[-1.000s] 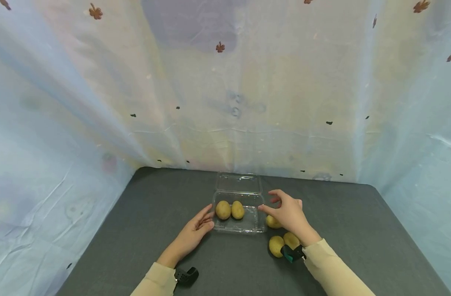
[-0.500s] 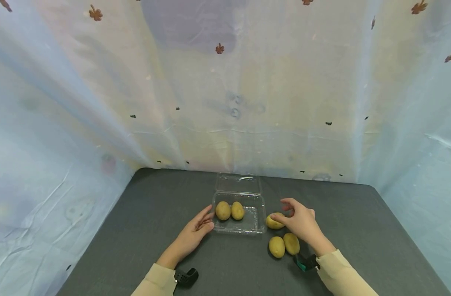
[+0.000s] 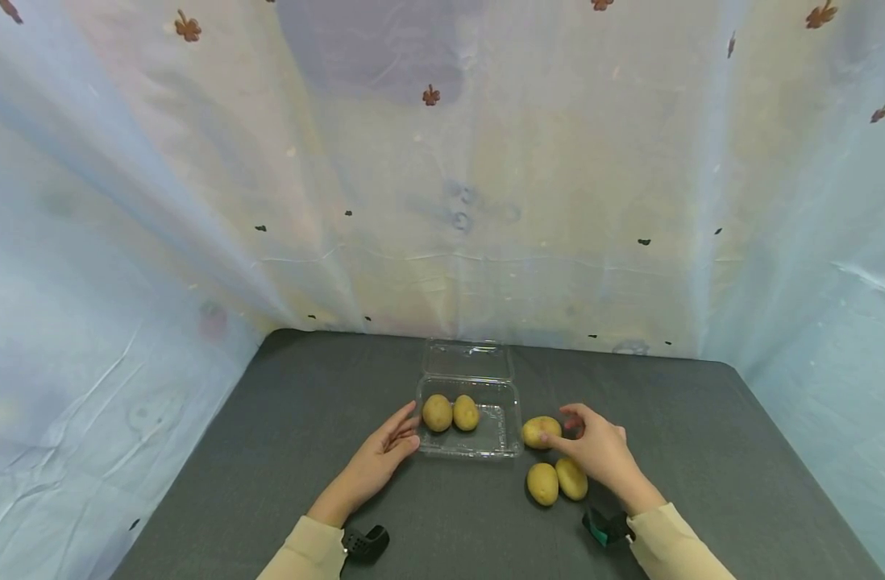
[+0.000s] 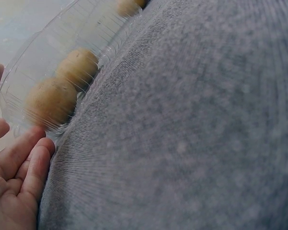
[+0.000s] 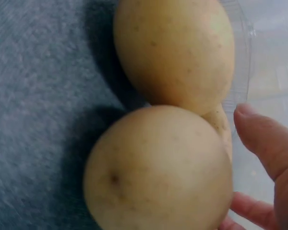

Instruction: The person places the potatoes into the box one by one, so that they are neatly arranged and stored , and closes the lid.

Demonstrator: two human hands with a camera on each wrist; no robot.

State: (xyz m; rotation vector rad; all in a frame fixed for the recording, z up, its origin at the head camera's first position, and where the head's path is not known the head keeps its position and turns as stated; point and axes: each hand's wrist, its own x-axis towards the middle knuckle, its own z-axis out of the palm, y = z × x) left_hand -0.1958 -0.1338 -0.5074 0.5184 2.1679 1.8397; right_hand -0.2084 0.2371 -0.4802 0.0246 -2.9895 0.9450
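Two potatoes point(image 3: 437, 412) sit together in the left part of a clear box point(image 3: 493, 435), its lid point(image 3: 469, 361) laid back on the far side. Three more lie on the dark table point(image 3: 326, 395) to the right: a far potato point(image 3: 535, 432) just beside the box, and a near pair point(image 3: 542, 484) closer in. The right hand point(image 3: 604, 449) is at the far potato's right end, thumb and fingers parted, with no firm hold to be seen. The left hand point(image 3: 376, 461) is at the box's left side, fingers loosely extended and wrapped round nothing. Each potato should prove firm and fairly weighty for its size, with smooth skin that may let it roll or slip; the surest hold is probably across the middle, thumb on one flank and fingers on the other, rather than on a rounded end. The box looks thin and light, easily bent or shoved, so a gentle touch low on its wall would suit. In the right wrist view the near pair covers most of the far potato and some fingertips, so whether they touch it I cannot say for sure. The left wrist view cuts off part of the left hand, and clear plastic leaves the box's edges faint.
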